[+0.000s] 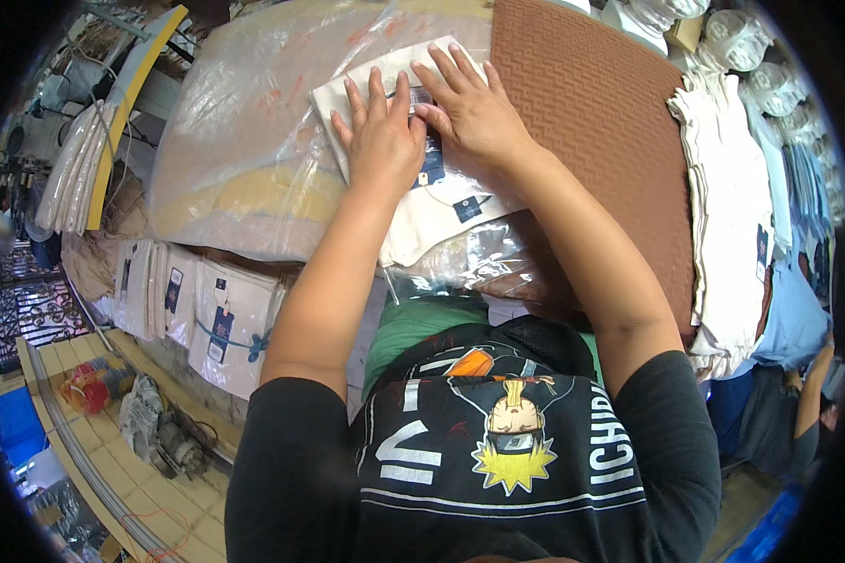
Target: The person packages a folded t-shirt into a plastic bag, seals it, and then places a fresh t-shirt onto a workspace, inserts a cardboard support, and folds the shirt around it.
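Note:
A folded cream garment [413, 231] lies at a slant on the work surface, partly on its clear plastic covering. Dark blue tags [468, 208] show on the garment's front. Clear, shiny plastic [455, 258], which looks like a bag, extends past the garment's near edge. My left hand [382, 141] rests flat on the garment's upper left part with its fingers spread. Beside it, my right hand [479, 114] presses on the upper right part, fingers also apart. The two thumbs nearly meet over a label. Neither hand grips anything.
Brown quilted cloth [582, 141] covers the surface's right half; clear plastic sheeting [253, 122] covers the left. Cream garments are stacked at right [728, 197]. Bagged, tagged garments [230, 328] sit lower left. A yellow-edged board [127, 113] stands far left. Another person [784, 413] is at right.

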Motion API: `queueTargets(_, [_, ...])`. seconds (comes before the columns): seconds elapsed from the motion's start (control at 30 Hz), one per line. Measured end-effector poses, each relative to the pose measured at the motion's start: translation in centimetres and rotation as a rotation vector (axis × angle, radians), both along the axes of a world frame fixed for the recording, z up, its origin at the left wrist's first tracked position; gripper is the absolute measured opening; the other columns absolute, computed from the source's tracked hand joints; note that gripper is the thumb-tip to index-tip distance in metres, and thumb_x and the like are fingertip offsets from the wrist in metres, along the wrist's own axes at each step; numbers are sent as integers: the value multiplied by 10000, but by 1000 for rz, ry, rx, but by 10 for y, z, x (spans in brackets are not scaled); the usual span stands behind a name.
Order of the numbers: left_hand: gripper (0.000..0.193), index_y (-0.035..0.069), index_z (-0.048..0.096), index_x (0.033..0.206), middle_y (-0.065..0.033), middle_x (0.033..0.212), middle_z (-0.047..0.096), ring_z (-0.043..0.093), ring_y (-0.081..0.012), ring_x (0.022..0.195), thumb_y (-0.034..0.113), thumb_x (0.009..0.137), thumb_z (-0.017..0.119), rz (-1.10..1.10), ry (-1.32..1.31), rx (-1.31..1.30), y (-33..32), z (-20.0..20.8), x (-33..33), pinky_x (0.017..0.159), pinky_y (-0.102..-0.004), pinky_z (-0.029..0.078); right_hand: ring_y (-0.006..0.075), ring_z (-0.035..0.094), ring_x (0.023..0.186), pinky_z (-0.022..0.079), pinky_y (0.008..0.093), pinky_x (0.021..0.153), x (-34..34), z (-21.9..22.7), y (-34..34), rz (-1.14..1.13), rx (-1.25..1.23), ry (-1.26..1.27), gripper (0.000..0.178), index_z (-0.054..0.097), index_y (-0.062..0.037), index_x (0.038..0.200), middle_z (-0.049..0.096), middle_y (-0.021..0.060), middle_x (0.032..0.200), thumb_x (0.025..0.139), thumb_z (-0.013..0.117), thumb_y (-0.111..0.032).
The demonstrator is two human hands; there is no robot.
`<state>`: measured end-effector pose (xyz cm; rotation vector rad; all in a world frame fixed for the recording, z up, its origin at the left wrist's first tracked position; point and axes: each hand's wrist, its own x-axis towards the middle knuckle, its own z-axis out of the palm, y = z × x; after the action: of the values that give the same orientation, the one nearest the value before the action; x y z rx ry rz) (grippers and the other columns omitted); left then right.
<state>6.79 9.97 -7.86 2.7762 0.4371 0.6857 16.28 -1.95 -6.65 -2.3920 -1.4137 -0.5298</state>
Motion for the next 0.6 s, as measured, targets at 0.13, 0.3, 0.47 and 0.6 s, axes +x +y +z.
queueTargets(0.13, [555,229,334,1405,-136,1484,206,129,-428,1359,418,897,451,51,77,15,1,-19,4,1029,-652,86,304,206,1369,183,542,1071,7,-23,-7,-68,-21,149,592,355,-157,1386,277,126,1461,920,341,-522])
queueTargets(0.3, [557,226,331,1405,-129,1484,211,128,-428,1359,430,899,440,84,135,12,0,-20,4,1036,-641,75,313,199,1369,170,541,1078,6,-29,-5,-67,-51,174,609,341,-161,1393,276,116,1463,920,302,-542])
queueTargets(0.47, [562,114,357,1379,-183,1449,266,186,-415,1340,357,890,491,19,76,-240,17,-7,-6,1065,-568,119,291,160,1383,113,530,1093,24,-24,-11,-44,-43,389,605,346,-169,1391,256,115,1473,914,354,-540])
queueTargets(0.6, [552,-6,353,1355,-160,1366,400,403,-245,1231,192,883,558,27,-244,-877,31,0,-74,998,-377,312,296,525,1145,418,398,937,-1,30,-32,-68,273,539,452,535,-120,1247,538,157,1239,866,574,-360])
